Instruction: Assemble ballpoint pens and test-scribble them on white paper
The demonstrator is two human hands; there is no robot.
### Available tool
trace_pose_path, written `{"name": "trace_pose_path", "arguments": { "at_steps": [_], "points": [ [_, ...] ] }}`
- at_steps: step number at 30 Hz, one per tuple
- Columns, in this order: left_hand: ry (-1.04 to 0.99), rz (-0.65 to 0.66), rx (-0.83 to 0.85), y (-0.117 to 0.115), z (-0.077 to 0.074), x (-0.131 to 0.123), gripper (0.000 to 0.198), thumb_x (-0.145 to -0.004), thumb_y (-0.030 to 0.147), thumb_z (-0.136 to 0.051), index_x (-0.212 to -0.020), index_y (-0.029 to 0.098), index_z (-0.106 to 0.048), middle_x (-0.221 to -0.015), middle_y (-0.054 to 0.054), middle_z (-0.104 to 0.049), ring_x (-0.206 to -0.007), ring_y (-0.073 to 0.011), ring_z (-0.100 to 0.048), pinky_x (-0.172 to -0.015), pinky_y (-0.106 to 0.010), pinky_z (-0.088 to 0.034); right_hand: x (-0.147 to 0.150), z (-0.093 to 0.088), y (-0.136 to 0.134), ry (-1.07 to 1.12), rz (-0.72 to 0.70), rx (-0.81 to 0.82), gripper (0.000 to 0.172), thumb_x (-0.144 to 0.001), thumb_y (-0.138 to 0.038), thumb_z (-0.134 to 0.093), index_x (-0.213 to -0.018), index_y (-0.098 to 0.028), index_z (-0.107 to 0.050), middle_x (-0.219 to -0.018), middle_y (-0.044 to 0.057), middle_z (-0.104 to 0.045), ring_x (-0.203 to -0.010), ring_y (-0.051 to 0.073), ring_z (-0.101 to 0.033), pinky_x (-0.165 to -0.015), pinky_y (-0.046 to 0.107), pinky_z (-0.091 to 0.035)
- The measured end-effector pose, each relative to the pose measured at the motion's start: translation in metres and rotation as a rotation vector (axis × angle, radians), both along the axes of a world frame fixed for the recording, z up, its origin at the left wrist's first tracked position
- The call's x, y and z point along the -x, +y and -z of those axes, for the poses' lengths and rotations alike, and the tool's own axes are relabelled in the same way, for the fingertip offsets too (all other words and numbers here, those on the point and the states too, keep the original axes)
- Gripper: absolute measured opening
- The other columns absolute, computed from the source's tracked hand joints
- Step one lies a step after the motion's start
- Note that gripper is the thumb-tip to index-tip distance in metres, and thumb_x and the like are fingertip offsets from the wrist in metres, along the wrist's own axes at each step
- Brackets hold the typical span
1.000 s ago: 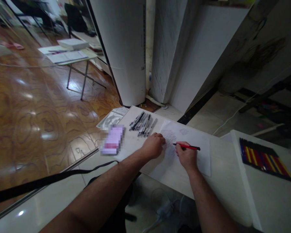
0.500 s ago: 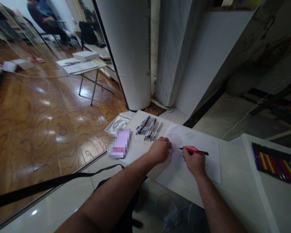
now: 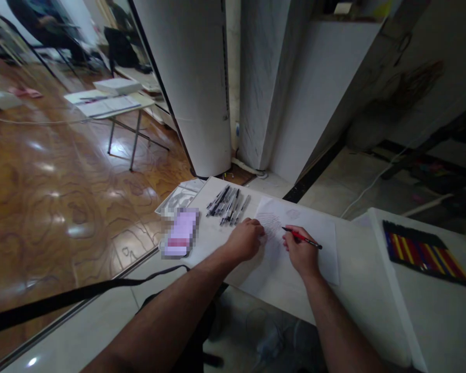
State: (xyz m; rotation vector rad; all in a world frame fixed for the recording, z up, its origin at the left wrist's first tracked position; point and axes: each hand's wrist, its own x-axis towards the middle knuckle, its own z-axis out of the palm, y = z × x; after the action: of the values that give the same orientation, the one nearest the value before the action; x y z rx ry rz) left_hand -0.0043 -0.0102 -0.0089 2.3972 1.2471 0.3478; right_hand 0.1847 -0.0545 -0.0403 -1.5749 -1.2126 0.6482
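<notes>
My right hand [image 3: 302,254] is closed around a red-and-black pen [image 3: 302,237], which slants with its tip at the left, by the sketched lines on a sheet of white paper [image 3: 322,264]. Rows of thin reddish and grey strokes fill part of the sheet's upper left. On the left side of that paper rests my left hand [image 3: 245,241], fingers curled; its palm side is hidden. Several clear and black pens [image 3: 228,204] lie side by side on the table [image 3: 357,259] beyond it. Left of them is a phone [image 3: 181,233] with a blurred pinkish screen.
At right, a black case of coloured pencils [image 3: 427,254] lies on a raised white surface [image 3: 446,316]. A white cylindrical unit [image 3: 194,103] stands beyond the table. A small folding table [image 3: 108,108] holds papers and a box. A seated person [image 3: 42,26] is far left.
The whole view has shifted, so the table and hands appear further left. The pen tip sits slightly higher relative to the paper. My left hand keeps its place on the sheet.
</notes>
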Motion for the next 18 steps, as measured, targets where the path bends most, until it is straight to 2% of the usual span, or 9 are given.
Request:
{"name": "trace_pose_path", "arguments": {
  "at_steps": [3, 5, 8, 10, 14, 18],
  "points": [
    [-0.010, 0.014, -0.006, 0.000, -0.002, 0.001, 0.027, -0.073, 0.012, -0.060, -0.096, 0.018, -0.073, -0.103, -0.009, -0.067, -0.102, -0.0228, -0.057, -0.093, -0.034, -0.046, -0.007, -0.007, 0.000, -0.131, 0.027, -0.031, 0.031, -0.083, -0.037, -0.058, -0.105, -0.019, -0.070, -0.075, 0.005, -0.072, -0.064, 0.018, -0.068, -0.063, 0.028, -0.056],
    [-0.018, 0.010, -0.013, 0.000, -0.003, 0.001, 0.025, -0.074, 0.013, -0.060, -0.095, 0.017, -0.073, -0.102, -0.009, -0.068, -0.101, -0.0228, -0.057, -0.093, -0.034, -0.046, -0.012, -0.008, 0.000, -0.191, -0.006, -0.042, 0.035, -0.083, -0.035, -0.057, -0.112, -0.018, -0.069, -0.086, 0.008, -0.074, -0.070, 0.018, -0.069, -0.068, 0.030, -0.056],
    [-0.048, -0.013, -0.014, -0.002, -0.007, -0.002, 0.022, -0.076, 0.015, -0.059, -0.092, 0.017, -0.074, -0.102, -0.009, -0.069, -0.099, -0.0230, -0.059, -0.093, -0.034, -0.045, -0.015, -0.008, 0.002, -0.172, -0.074, -0.044, 0.041, -0.084, -0.028, -0.052, -0.121, -0.016, -0.065, -0.101, 0.011, -0.073, -0.070, 0.017, -0.069, -0.067, 0.030, -0.057],
    [-0.097, -0.055, 0.007, -0.003, -0.010, -0.005, 0.022, -0.079, 0.018, -0.058, -0.093, 0.018, -0.074, -0.100, -0.009, -0.070, -0.096, -0.0222, -0.060, -0.090, -0.033, -0.046, -0.014, -0.009, 0.003, -0.155, -0.068, -0.057, 0.042, -0.085, -0.024, -0.048, -0.122, -0.017, -0.065, -0.105, 0.011, -0.072, -0.071, 0.017, -0.069, -0.065, 0.030, -0.058],
    [-0.216, -0.146, 0.157, -0.008, -0.018, -0.013, 0.025, -0.086, 0.029, -0.052, -0.090, 0.018, -0.074, -0.087, -0.007, -0.072, -0.077, -0.0175, -0.063, -0.073, -0.027, -0.047, -0.009, -0.016, 0.002, -0.142, -0.056, -0.108, 0.038, -0.088, -0.024, -0.046, -0.120, -0.021, -0.067, -0.109, 0.009, -0.072, -0.077, 0.017, -0.070, -0.067, 0.030, -0.059],
    [-0.325, -0.117, 0.357, -0.013, -0.022, -0.017, 0.032, -0.087, 0.037, -0.049, -0.088, 0.016, -0.074, -0.074, -0.005, -0.071, -0.068, -0.0158, -0.063, -0.062, -0.024, -0.045, -0.005, -0.025, 0.000, -0.087, -0.062, -0.146, 0.033, -0.087, -0.028, -0.053, -0.116, -0.022, -0.069, -0.110, 0.008, -0.071, -0.076, 0.017, -0.069, -0.065, 0.029, -0.059]
  ]
}}
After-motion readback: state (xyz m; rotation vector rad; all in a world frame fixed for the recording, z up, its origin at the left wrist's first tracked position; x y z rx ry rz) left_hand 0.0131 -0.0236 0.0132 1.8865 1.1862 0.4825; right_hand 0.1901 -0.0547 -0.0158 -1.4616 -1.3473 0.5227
